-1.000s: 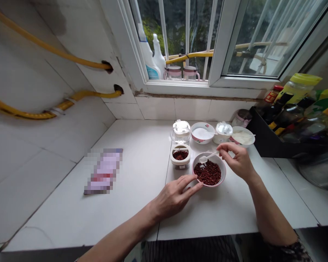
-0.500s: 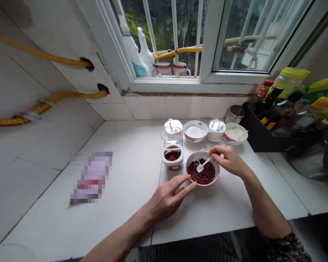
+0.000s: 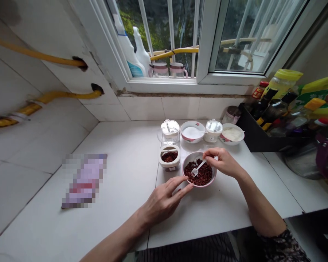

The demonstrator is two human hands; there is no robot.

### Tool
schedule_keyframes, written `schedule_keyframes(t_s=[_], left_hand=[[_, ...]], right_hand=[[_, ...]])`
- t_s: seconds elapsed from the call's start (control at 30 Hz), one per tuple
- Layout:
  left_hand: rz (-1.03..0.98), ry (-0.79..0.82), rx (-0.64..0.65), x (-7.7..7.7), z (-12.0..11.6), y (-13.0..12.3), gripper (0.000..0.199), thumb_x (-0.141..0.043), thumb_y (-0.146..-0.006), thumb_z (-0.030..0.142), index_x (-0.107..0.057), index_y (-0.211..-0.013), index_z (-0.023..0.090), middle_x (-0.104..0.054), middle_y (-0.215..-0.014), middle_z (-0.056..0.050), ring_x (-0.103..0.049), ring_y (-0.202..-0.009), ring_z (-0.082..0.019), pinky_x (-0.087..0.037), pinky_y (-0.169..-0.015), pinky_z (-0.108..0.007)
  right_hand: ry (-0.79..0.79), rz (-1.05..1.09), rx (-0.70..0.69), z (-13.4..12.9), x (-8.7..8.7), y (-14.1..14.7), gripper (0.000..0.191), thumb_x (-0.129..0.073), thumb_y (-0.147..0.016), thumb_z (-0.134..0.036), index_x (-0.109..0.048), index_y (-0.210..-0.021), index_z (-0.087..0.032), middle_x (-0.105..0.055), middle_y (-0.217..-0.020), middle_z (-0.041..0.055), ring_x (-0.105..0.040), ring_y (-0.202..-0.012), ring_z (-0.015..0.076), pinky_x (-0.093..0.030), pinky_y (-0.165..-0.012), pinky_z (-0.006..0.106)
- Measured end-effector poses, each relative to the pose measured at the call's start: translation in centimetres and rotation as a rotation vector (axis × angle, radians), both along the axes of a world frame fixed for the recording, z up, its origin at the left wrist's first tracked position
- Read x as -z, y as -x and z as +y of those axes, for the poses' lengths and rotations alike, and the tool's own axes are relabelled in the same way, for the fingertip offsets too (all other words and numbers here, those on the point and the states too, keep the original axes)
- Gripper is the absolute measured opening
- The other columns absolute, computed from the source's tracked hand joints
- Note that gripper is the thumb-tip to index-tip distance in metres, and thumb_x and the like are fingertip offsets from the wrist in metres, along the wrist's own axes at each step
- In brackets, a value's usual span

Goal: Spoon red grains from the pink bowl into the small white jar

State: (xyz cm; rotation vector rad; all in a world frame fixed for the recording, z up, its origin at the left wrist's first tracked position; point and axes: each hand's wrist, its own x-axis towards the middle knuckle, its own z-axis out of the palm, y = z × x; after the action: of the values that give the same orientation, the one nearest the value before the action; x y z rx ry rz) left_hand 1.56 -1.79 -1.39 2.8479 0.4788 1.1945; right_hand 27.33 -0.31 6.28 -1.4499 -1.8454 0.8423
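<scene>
Kitchen worktop [image 3: 125,163] sees spoon drop to the grains

Daylight from the barred window [image 3: 164,87] falls across the white worktop, where a black caddy [image 3: 262,142] packed with bottles stands towards the back right corner. Near the left edge lies a pale purple item [image 3: 84,178], too blurred to name.

My left hand [image 3: 165,198], fingers loosely spread and gripping nothing, keeps its fingertips at the near left rim of the bowl in front of me. My right hand [image 3: 221,162], closed to a narrow pinch, holds a small spoon over the far right rim. That near bowl [image 3: 190,158] sits right of the worktop's middle, well back from the front edge.

Along the back edge, left to right, stand a clear jar [image 3: 170,128] with a white lid, a flowered bowl [image 3: 191,139] of white granules, a small lidded jar [image 3: 213,133] and a bowl of pale flakes [image 3: 223,139]. An open jar [image 3: 169,164] holding similar grains stands just left of mine.

What has changed is the white spoon [image 3: 199,167]: a second ago its scoop was by the far side of the bowl, and now it points down into the near left part of the red-brown grains [image 3: 203,177]. I judge it is now at work among them rather than poised above, with my left hand steadying.
</scene>
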Motion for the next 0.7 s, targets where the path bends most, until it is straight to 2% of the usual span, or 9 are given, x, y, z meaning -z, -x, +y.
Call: schedule_keyframes(t_s=[0.33, 0.7], left_hand=[[-0.006, -0.006, 0.001, 0.1, 0.0, -0.1, 0.044, -0.044, -0.09, -0.002, -0.06, -0.126, 0.015, -0.055, -0.125, -0.013, -0.06, -0.11, -0.021, -0.063, -0.08, -0.033], [-0.003, 0.01, 0.007, 0.1, 0.0, 0.0, 0.044, -0.044, -0.089, -0.002, -0.06, -0.126, 0.015, -0.056, -0.126, -0.014, -0.06, -0.112, -0.021, -0.063, -0.083, -0.033]], right_hand=[[0.126, 0.306, 0.067, 0.8, 0.7, -1.1, 0.016, -0.062, -0.073, -0.032, -0.067, -0.074, -0.017, -0.059, -0.06, -0.002, -0.052, -0.053, 0.0106, -0.043, -0.053, 0.025], [0.172, 0.393, 0.115, 1.0, 0.9, -1.2, 0.017, -0.066, -0.069, -0.033, -0.068, -0.072, -0.016, -0.059, -0.058, -0.0023, -0.051, -0.053, 0.01, -0.041, -0.052, 0.024]])
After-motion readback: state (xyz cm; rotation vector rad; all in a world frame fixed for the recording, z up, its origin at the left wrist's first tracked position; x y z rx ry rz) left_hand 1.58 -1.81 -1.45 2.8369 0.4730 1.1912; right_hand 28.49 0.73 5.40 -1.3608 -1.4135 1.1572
